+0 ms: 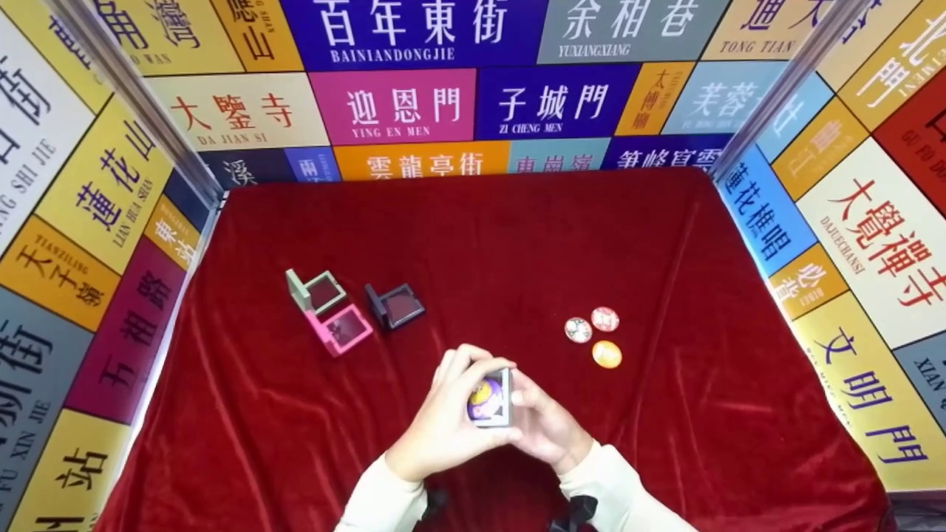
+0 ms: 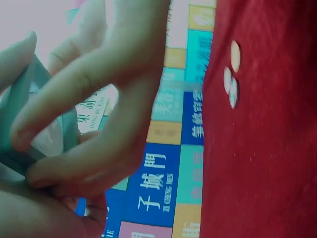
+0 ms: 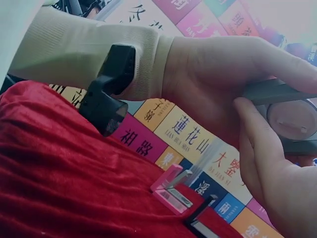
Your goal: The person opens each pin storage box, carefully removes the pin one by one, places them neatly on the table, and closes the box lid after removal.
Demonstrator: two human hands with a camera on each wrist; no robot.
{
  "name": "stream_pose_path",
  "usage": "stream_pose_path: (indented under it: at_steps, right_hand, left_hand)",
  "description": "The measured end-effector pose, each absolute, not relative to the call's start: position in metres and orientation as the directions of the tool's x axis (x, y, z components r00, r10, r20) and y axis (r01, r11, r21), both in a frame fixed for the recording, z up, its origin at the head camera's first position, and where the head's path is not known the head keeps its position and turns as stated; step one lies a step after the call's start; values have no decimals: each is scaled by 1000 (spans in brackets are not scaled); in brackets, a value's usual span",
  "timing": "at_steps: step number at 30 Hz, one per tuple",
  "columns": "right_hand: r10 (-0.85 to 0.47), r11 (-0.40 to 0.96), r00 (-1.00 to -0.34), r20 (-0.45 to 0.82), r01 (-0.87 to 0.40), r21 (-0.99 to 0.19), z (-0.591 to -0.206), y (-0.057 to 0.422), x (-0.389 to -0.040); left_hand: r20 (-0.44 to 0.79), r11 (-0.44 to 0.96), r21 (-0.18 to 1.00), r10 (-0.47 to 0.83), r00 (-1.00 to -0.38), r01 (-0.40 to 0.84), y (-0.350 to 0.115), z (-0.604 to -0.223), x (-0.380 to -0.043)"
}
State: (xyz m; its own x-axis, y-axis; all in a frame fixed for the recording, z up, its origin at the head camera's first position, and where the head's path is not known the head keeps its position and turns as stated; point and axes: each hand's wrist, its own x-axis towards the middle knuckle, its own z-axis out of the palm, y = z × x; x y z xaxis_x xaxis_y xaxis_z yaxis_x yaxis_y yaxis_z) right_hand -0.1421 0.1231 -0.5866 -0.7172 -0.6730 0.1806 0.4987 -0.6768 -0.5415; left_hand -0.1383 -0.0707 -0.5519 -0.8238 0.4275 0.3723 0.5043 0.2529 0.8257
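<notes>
A small grey square display case (image 1: 508, 391) is held up close to the body between both hands. Inside its frame shows a round button badge (image 1: 484, 399), purple and yellow on the face seen from the head. The right wrist view shows the badge's plain back as a pale disc (image 3: 293, 120). My left hand (image 1: 443, 432) grips the case from the left, fingers over the far edge and thumb along the near one. From the right, my right hand (image 1: 550, 423) holds the case's side with fingers and thumb, its palm partly hidden.
On the red velvet cloth (image 1: 473, 244), three open cases stand at the left: light green (image 1: 297, 292), pink (image 1: 347, 330) and dark navy (image 1: 403, 307). Right of the hands lie two patterned badges (image 1: 578, 330) and an orange badge (image 1: 607, 355). Sign-covered panels (image 1: 399, 107) enclose the table.
</notes>
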Motion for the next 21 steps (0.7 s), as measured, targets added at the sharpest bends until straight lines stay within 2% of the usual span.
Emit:
stream_pose_path:
  at_steps: [8, 15, 21]
  right_hand:
    - [-649, -698, -744, 161, 497, -516, -581, 115, -131]
    - [-645, -723, -739, 195, 507, -470, -578, 110, -120]
    - [-639, -734, -739, 215, 502, -457, -576, 112, -126]
  left_hand:
    - [428, 263, 795, 397, -812, 547, -71, -547, -132]
    - [453, 172, 831, 345, -822, 530, -74, -541, -128]
    - [479, 82, 843, 332, -812, 531, -75, -537, -133]
